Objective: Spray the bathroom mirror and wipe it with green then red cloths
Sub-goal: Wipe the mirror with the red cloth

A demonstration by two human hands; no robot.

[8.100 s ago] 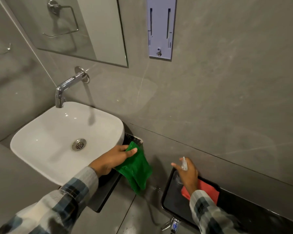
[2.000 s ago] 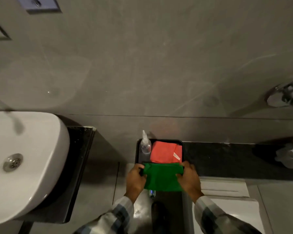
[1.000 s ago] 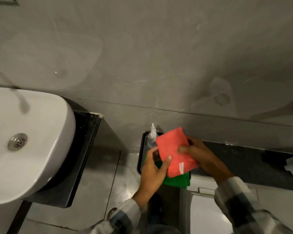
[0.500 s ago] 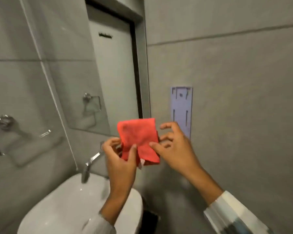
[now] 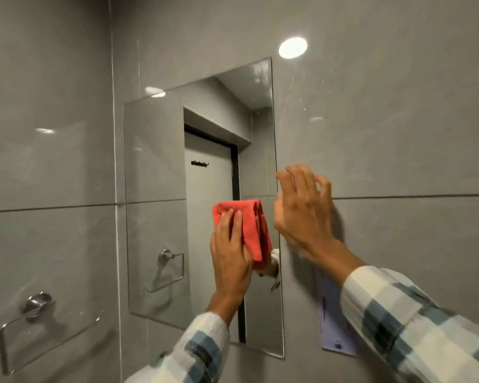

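Note:
A frameless mirror (image 5: 161, 189) hangs on the grey tiled wall in front of me. My left hand (image 5: 230, 255) presses a folded red cloth (image 5: 253, 228) flat against the lower right part of the glass. My right hand (image 5: 304, 211) is raised just right of the cloth, fingers spread, holding nothing, over the mirror's right edge and the wall. The green cloth and the spray bottle are out of view.
A chrome towel ring (image 5: 36, 305) is fixed to the left wall, low down. A pale purple wall plate (image 5: 335, 327) sits right of the mirror, partly behind my right sleeve. The mirror reflects a door and a second towel ring.
My view rose from the tray and basin to the mirror. Both hands lifted the red cloth; the right hand let go, and the left now presses it on the glass.

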